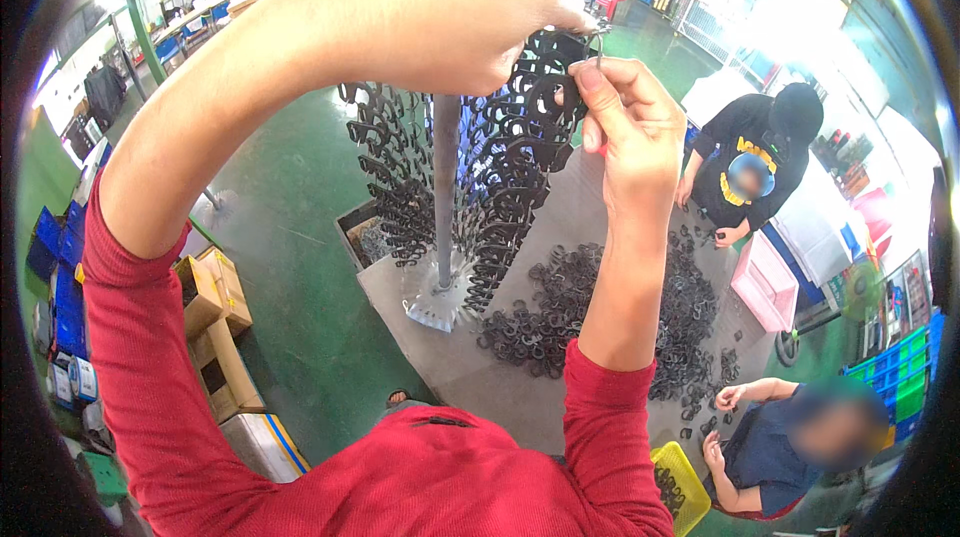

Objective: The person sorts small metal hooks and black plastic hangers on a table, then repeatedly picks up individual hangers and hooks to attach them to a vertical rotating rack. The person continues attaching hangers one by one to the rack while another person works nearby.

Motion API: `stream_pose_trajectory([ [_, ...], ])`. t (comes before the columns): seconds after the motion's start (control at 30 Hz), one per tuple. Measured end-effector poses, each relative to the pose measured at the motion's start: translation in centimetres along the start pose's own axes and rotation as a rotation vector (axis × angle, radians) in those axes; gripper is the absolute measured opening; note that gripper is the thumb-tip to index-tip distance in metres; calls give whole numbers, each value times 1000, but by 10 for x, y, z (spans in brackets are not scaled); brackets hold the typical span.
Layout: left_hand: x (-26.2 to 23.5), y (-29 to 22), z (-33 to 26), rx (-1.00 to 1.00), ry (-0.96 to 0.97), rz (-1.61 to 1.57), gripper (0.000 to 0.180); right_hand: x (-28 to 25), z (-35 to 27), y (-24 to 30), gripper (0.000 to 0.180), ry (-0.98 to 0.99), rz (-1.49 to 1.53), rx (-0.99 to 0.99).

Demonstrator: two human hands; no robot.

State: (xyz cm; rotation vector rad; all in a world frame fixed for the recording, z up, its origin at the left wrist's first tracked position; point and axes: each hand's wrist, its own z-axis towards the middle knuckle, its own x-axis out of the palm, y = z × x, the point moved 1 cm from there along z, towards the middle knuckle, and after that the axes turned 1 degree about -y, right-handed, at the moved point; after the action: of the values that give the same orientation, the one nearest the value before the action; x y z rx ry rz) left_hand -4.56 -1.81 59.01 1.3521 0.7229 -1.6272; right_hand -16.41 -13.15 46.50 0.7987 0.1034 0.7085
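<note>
In front of me stands a metal pole [446, 187] with strands of black horseshoe-shaped pieces [515, 167] hanging round it. High up by the top of the nearest strand, my left hand [525, 7] is closed; what it grips is hidden behind its back. Just to its right my right hand [636, 117] is raised, thumb and forefinger pinching a thin bent metal wire [600, 43]. Black pieces hang close beside those fingertips. Below my right forearm, a large heap of loose black pieces [560, 302] lies spread over the grey table [430, 362].
The pole's disc base [440, 309] rests on the table. Two people, one in black [745, 152] and one in navy [780, 447], work at its right side. A pink bin [765, 282] and a yellow basket [682, 487] stand nearby; cardboard boxes [222, 367] sit at left.
</note>
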Motion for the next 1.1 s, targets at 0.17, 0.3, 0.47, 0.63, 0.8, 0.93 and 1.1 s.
stream_pose_trajectory([
  [0.17,-7,-5,-1,55,69,110,35,8,-5,-3,8,-95,-8,-11],
  [0.3,13,10,2,138,-112,163,35,13,-7,-3,10,-155,-16,-13],
  [0.47,2,7,4,41,48,88,42,11,-6,-9,13,-128,10,8],
  [0.63,16,31,-2,46,-83,138,45,-18,-13,-14,15,-142,51,99],
  [0.8,8,20,-20,48,-87,116,46,-88,-29,8,12,-211,-293,142],
  [0.93,8,30,-28,53,-114,11,46,-188,-70,18,15,-334,-672,296],
  [1.1,5,38,-26,50,-56,-61,41,-247,-114,10,26,-316,-1652,483],
])
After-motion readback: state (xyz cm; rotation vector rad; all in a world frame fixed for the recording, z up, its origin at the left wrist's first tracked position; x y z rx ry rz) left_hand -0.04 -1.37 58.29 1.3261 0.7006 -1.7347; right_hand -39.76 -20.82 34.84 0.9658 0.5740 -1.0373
